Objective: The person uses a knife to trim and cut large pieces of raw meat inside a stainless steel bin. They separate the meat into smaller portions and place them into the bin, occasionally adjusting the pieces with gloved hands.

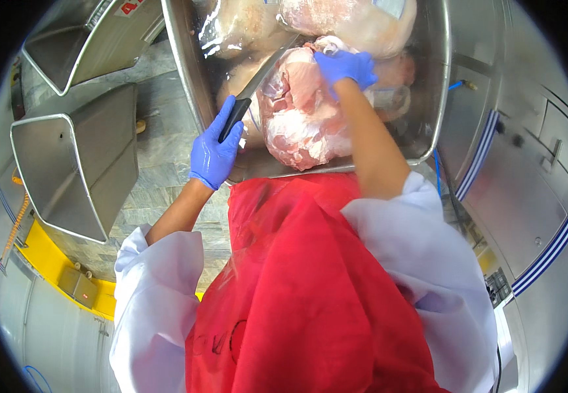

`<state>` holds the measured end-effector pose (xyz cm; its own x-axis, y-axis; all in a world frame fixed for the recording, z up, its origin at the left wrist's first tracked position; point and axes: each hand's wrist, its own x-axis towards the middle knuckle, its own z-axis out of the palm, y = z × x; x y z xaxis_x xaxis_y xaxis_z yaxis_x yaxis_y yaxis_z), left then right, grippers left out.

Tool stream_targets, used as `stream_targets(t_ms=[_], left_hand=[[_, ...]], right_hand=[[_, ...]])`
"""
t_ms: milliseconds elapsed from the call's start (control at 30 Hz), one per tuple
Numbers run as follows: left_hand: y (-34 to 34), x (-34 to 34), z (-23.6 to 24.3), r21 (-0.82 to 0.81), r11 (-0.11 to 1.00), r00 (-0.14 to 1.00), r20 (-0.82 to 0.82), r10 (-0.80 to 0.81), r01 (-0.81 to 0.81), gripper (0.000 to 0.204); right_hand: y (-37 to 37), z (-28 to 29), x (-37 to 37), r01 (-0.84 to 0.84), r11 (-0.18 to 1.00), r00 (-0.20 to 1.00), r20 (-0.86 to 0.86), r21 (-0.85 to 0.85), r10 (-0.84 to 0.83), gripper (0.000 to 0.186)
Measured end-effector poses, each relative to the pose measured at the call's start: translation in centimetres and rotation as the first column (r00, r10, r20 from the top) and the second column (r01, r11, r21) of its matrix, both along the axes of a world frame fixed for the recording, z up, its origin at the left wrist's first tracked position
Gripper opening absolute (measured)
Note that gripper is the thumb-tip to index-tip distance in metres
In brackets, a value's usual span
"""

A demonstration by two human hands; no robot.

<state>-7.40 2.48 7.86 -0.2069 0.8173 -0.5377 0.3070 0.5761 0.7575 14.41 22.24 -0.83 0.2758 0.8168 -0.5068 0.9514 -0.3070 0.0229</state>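
Note:
My left hand [216,147], in a blue glove, is closed on the black handle of a long knife [264,71], whose blade points up and right beside a large piece of raw pink meat [300,114] with white fat. My right hand [346,69], also gloved and slightly blurred, has its fingers curled on the top of that piece. The meat rests at the near side of a steel tub [438,98], among other pale pieces [339,16], some in clear wrap, behind and beside it.
Two steel bins [100,164] [67,52] stand at my left on grey tiles. A yellow ledge [48,259] and an orange coiled hose [15,229] are at far left. A steel cabinet [539,183] and blue hose lie at right. My red apron [297,281] fills the lower middle.

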Motion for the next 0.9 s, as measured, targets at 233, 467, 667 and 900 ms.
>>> stream_targets(t_ms=[233, 467, 667, 900], left_hand=[[-0.5, 1.2, -2.4, 0.084, 0.996, 0.998, 0.040, 0.037, -0.041, 0.056], [-0.5, 1.5, -1.6, 0.028, 0.994, 0.988, 0.120, 0.098, -0.103, 0.056], [-1.3, 0.4, -3.8, 0.207, 0.976, 0.997, 0.046, 0.058, -0.066, 0.056], [-0.4, -0.4, -2.5, 0.046, 0.998, 0.995, 0.087, 0.046, -0.050, 0.058]], right_hand=[[1.7, -1.7, -2.4, 0.143, 0.990, 0.960, 0.244, -0.018, -0.134, 0.058], [2.5, -3.1, -1.0, 0.198, 0.976, 0.972, 0.149, -0.086, -0.183, 0.060], [4.2, -9.9, 5.0, -0.064, 0.978, 0.995, -0.089, -0.198, 0.047, 0.066], [4.8, -5.2, 6.5, 0.086, 0.932, 0.806, -0.526, -0.352, -0.273, 0.065]])
